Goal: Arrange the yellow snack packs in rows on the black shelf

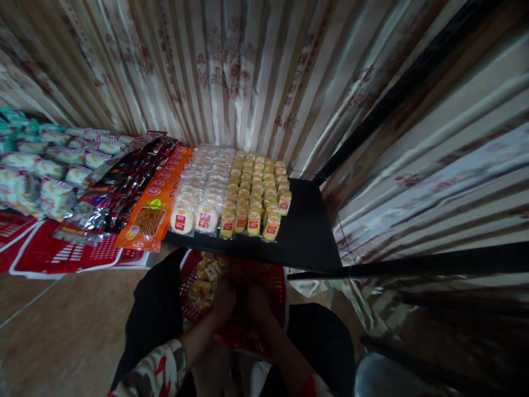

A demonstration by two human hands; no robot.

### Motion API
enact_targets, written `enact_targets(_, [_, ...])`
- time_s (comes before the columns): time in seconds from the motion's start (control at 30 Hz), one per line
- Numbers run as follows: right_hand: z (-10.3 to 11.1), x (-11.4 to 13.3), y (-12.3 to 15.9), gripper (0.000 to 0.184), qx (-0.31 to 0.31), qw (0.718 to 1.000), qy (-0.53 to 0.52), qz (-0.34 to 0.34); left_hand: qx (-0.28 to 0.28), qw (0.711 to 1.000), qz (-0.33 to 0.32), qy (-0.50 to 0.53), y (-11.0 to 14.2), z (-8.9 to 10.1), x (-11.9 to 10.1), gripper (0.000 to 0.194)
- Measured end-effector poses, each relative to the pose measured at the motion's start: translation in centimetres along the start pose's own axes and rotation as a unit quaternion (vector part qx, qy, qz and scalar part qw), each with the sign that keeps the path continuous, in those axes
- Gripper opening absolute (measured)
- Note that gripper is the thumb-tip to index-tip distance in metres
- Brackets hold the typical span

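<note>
A red plastic basket (282, 292) stands between my knees, just below the shelf's front edge. Yellow-wrapped snack packets (205, 275) lie in its left part. My left hand (224, 302) reaches into the basket, close beside these packets. My right hand (255, 302) is also over the basket, close to my left one. The fingers of both hands are lost in dark shadow, so I cannot make out whether they hold anything. On the black shelf (306, 226) above, small yellow packaged snacks (254, 193) stand in rows.
Left of the yellow rows are round white crackers (206, 190) in clear wrappers, an orange snack bag (155, 212), dark red packets (124, 182) and white-wrapped snacks (53, 160). More red baskets (78, 251) sit under these. A patterned curtain (231, 66) hangs behind; black rails (413, 267) run right.
</note>
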State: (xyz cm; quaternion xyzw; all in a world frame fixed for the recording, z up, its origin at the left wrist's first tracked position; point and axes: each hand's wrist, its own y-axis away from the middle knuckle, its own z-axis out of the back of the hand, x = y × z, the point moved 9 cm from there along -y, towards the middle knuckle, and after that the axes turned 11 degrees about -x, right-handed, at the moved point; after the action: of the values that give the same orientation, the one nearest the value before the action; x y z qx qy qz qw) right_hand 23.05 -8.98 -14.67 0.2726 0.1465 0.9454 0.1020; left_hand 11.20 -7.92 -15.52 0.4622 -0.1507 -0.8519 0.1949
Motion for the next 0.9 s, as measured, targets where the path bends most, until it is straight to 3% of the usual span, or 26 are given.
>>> enact_targets(0.1, [1.2,-0.5,0.7,0.043,-0.014,0.983,-0.181,-0.018,-0.035,0.999,-0.026,0.010,-0.1,0.8,-0.5,0.045])
enact_targets(0.2, [1.4,-1.9,1.9,0.057,-0.001,0.936,-0.344,-0.073,-0.020,0.996,-0.045,0.068,0.6,0.5,-1.6,0.044])
enact_targets(0.3, [1.7,-3.8,3.6,0.068,-0.011,0.874,-0.458,-0.162,-0.002,0.989,-0.048,0.142,2.1,0.1,-3.3,0.045])
enact_targets(0.43, [4.2,-3.9,5.5,0.059,-0.030,0.826,-0.535,-0.175,0.022,0.979,-0.031,0.201,4.0,-0.4,-5.4,0.037])
enact_targets(0.5, [6.0,-3.7,6.0,0.058,-0.046,0.827,-0.537,-0.156,0.033,0.973,-0.033,0.226,4.6,-0.6,-6.5,0.034])
enact_targets(0.67, [10.6,-4.4,6.2,0.058,-0.130,0.871,-0.462,-0.106,0.047,0.956,-0.057,0.284,6.0,-0.1,-9.8,0.028])
enact_targets(0.9, [15.0,-3.4,7.5,0.044,-0.255,0.899,-0.355,-0.018,0.125,0.920,-0.002,0.371,7.7,0.2,-13.1,0.038])
